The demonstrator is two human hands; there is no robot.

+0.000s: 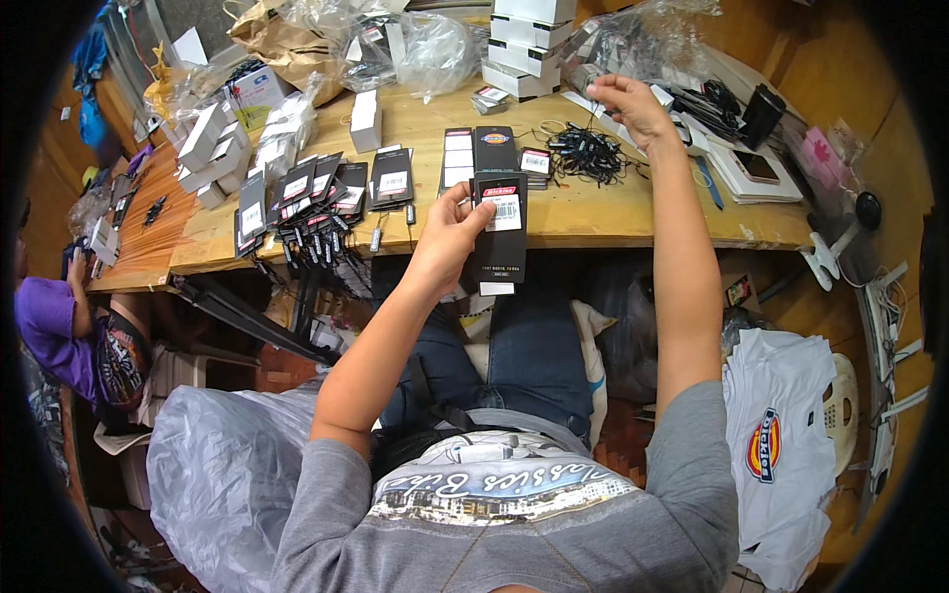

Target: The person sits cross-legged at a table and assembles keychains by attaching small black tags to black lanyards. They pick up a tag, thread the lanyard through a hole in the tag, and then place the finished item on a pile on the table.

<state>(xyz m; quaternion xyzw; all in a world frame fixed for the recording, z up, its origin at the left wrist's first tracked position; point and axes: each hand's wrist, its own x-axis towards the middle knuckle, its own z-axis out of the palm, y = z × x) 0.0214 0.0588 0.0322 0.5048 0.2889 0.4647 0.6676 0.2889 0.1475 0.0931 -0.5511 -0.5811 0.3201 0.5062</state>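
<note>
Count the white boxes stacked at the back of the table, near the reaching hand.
4 show in the stack of white boxes: top, second, third, bottom. The picture's edge crops the top one, so more may be hidden.

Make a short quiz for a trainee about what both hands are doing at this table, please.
1. True or false: the left hand holds a black hang tag with a white barcode label.
2. What is the right hand doing?
A. resting flat on the wooden table
B. pinching something thin above the pile of black string loops
C. lifting a white box
3. Fill in: the finished black tags lie in a row to the person's ____ side.

Key
1. True.
2. B; what it pinches is too thin to identify for certain.
3. Left.
</note>
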